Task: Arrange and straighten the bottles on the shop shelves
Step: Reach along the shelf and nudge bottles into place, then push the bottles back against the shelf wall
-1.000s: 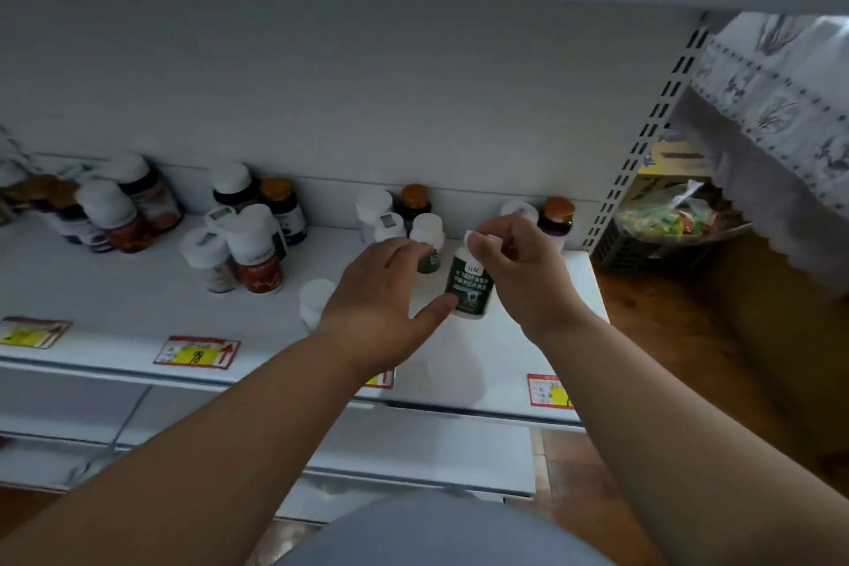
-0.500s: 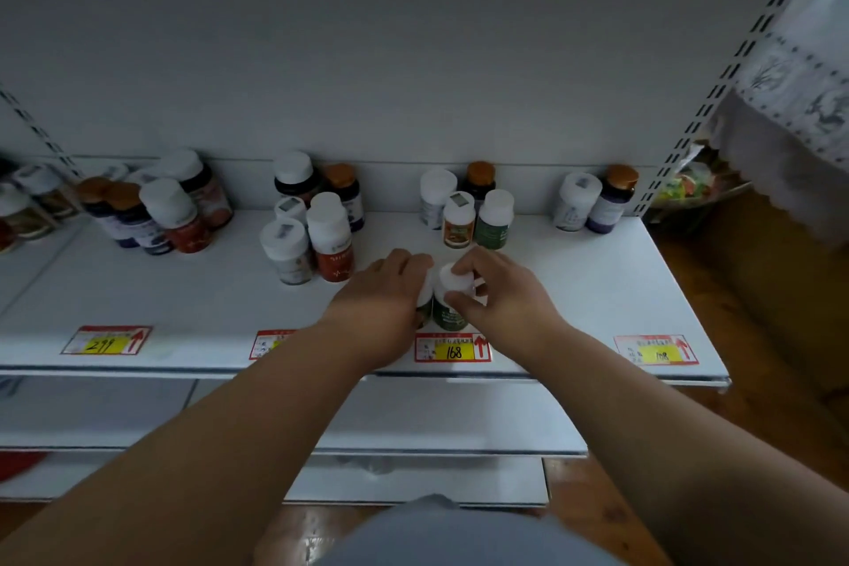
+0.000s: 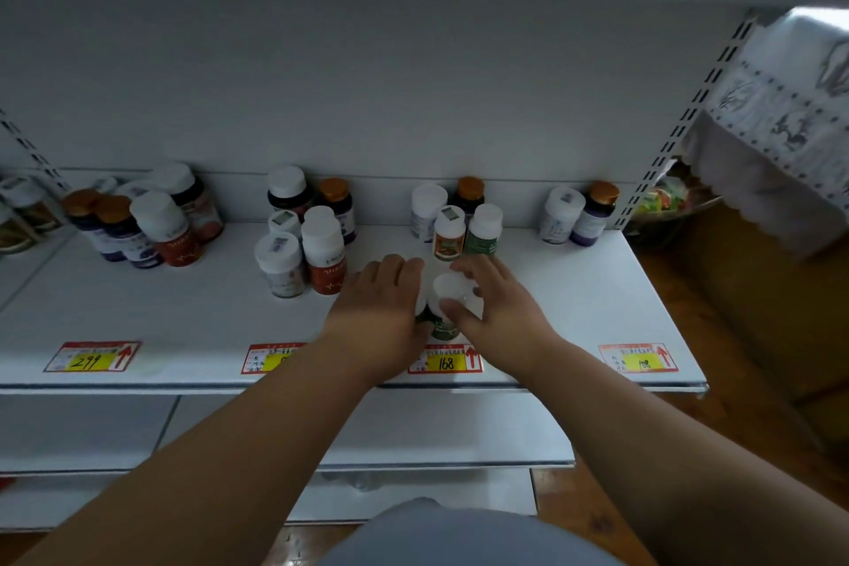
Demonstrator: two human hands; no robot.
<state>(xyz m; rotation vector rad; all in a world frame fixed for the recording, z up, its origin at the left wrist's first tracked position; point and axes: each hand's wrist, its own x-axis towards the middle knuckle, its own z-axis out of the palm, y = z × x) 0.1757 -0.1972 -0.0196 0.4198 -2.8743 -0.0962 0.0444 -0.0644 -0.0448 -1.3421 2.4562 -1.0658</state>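
Gripping a white-capped green-label bottle [image 3: 444, 313] that stands upright near the front of the white shelf [image 3: 597, 303], just behind the price tag reading 168 [image 3: 445, 358], the right hand [image 3: 494, 308] has its thumb and fingers curled round the cap and upper body. The left hand [image 3: 383, 303] sits right beside it on the bottle's left, palm down with fingers bent over something; a sliver of a second white cap [image 3: 420, 301] shows under them, but how firmly that hand holds it cannot be told. Directly behind the hands: a small orange-label bottle [image 3: 449, 234] and another green-label bottle [image 3: 482, 230], touching, with a plain white bottle [image 3: 427, 211] and a gold-capped dark bottle [image 3: 468, 193] behind those at the back wall. Left of the hands a cluster: a pale bottle [image 3: 280, 264] and a red-label bottle [image 3: 324, 253] in front, more behind. Far left group includes a red-label white-capped bottle [image 3: 167, 228] and gold-capped dark ones [image 3: 115, 225], crowded, some leaning. At right end, a white bottle [image 3: 558, 214] and a purple gold-capped bottle [image 3: 595, 211] stand side by side. More price tags along the front edge: 299 [image 3: 92, 356] at left, one at far right [image 3: 638, 356], one partly hidden by the left forearm [image 3: 271, 356].
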